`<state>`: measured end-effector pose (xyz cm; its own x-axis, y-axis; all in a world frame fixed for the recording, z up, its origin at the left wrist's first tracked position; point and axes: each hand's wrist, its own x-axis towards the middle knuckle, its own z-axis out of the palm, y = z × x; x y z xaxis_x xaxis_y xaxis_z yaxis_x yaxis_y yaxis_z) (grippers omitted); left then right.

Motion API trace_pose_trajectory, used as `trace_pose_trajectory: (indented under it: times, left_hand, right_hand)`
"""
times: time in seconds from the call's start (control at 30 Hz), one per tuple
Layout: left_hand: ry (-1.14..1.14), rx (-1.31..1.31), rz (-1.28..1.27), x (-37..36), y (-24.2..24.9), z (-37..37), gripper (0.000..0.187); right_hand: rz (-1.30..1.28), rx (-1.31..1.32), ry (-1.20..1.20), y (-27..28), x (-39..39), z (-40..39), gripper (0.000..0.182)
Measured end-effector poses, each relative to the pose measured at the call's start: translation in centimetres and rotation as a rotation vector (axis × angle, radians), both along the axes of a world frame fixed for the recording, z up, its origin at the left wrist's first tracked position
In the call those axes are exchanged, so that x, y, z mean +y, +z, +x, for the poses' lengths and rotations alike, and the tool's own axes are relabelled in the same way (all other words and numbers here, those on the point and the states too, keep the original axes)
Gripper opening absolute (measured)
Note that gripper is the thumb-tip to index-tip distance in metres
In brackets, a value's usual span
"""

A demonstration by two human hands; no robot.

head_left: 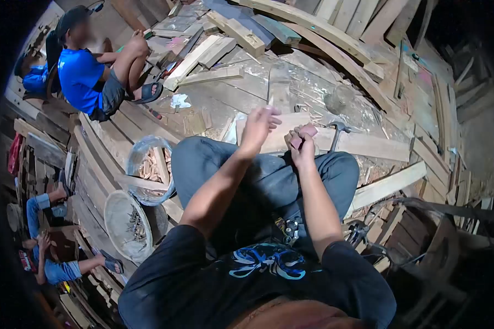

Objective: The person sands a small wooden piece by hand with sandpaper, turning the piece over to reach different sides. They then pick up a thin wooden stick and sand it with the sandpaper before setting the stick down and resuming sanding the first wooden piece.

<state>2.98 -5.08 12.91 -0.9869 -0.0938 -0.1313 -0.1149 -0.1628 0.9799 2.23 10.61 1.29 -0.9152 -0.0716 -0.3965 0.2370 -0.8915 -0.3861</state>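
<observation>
My left hand (260, 127) is raised over my lap with its fingers curled. A thin, pointed piece (269, 88) sticks up from its fingertips. Close by on the right, my right hand (302, 148) is closed around a pinkish folded piece (308, 130) that looks like sandpaper. Just past both hands lies a pale wooden board (362, 143), running to the right in front of my knees. A claw hammer (339, 127) rests on that board, its head pointing away from me and its handle beside my right knee.
On my left stand a clear plastic-lined bucket (134, 164) of wood pieces and a pale basin (112, 230) of nails. A person in a blue shirt (82, 77) sits at the far left; others sit lower left. Planks (236, 35) and a long curved beam (335, 41) lie ahead.
</observation>
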Motion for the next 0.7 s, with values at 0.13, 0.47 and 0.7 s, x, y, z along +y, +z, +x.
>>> trace_pose_trajectory:
  times: [0.13,0.47,0.7]
  left_hand:
    - [-0.299,0.288,-0.900,0.8,2.2,2.7,0.024]
    - [-0.420,0.142,-0.989,3.0,-3.2,1.4,0.025]
    - [-0.370,0.148,-0.884,3.4,-5.8,1.6,0.023]
  right_hand:
    - [0.047,-0.007,0.049,3.1,-0.7,0.4,0.033]
    - [-0.147,0.091,-0.034,4.7,0.1,-0.5,0.036]
    - [-0.189,0.096,0.000,3.6,-0.1,-0.5,0.030]
